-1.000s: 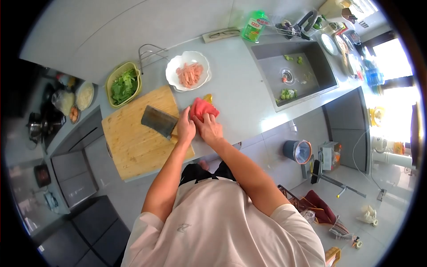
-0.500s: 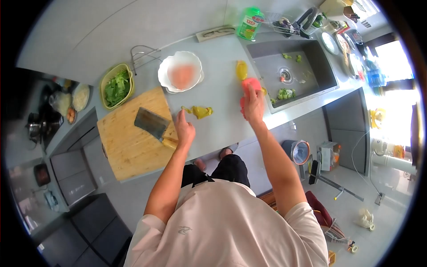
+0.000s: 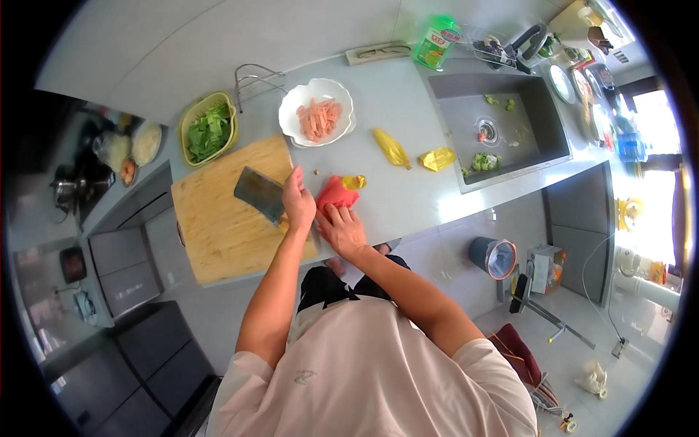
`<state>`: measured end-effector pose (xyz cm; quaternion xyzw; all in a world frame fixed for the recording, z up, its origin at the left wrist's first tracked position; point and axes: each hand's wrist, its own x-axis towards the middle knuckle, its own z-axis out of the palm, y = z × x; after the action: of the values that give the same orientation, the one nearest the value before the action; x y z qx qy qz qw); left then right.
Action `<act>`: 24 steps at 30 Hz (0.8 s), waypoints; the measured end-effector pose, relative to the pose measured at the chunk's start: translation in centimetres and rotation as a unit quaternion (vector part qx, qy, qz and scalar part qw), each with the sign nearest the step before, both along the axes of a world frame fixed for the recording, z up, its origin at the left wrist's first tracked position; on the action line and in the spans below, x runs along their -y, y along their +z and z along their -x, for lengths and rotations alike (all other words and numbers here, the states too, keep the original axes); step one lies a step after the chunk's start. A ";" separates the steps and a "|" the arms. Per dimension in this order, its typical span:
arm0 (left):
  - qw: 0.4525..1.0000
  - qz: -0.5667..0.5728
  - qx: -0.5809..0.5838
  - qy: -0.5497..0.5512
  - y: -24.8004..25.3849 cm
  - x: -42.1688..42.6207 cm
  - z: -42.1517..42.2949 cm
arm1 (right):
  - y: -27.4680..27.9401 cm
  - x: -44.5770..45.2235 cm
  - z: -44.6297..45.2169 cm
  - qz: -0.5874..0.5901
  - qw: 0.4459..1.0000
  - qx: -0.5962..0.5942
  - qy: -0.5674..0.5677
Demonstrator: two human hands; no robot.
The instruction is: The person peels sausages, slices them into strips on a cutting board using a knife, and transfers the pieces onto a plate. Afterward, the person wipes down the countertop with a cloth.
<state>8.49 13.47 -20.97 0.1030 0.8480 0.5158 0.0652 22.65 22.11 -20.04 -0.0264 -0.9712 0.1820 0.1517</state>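
Note:
My right hand (image 3: 344, 231) presses a crumpled red cloth (image 3: 336, 193) against the grey counter, its fingers bent over the near edge. A shiny yellow wrapper piece (image 3: 354, 182) shows at the cloth's far right side. My left hand (image 3: 297, 206) is held just left of the cloth, fingers stretched up and slightly cupped, with nothing seen in it. Partly behind that hand, a cleaver (image 3: 259, 194) lies on the wooden cutting board (image 3: 218, 240); its handle is mostly hidden. Two more yellow wrapper pieces, one long (image 3: 392, 148) and one crumpled (image 3: 437, 159), lie to the right.
A white scalloped bowl (image 3: 290, 116) holds pink strips. Leafy greens fill a yellow basket (image 3: 231, 131) beside a metal rack (image 3: 251, 76). Vegetable scraps lie in the sink (image 3: 524, 102). A green bottle (image 3: 437, 42) stands behind the counter; a bin (image 3: 489, 256) is on the floor.
My right hand has moved left with the red cloth, from beside the sink to next to my left hand. The cloth now lies where a yellow wrapper was. The view has shifted slightly.

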 end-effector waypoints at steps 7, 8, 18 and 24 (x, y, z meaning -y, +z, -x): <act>0.997 0.040 -0.034 -0.050 0.7 1.4 -1.1 | -2.3 -7.2 3.4 -0.062 0.991 0.022 -0.116; 0.997 0.037 -0.035 -0.055 0.8 1.4 -1.2 | -3.0 -9.8 3.2 -0.078 0.988 0.043 -0.130; 0.995 0.042 -0.045 -0.080 0.0 0.8 -1.7 | -0.3 -20.3 0.8 -0.034 0.957 -0.012 -0.287; 0.994 0.065 0.037 -0.076 -1.4 0.6 -0.9 | 0.7 -5.9 -2.1 0.110 0.973 -0.044 -0.197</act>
<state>9.37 12.88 -22.41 0.1439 0.8664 0.4566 0.1420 24.72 28.00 -19.30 -0.2259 -0.9134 0.2549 0.2229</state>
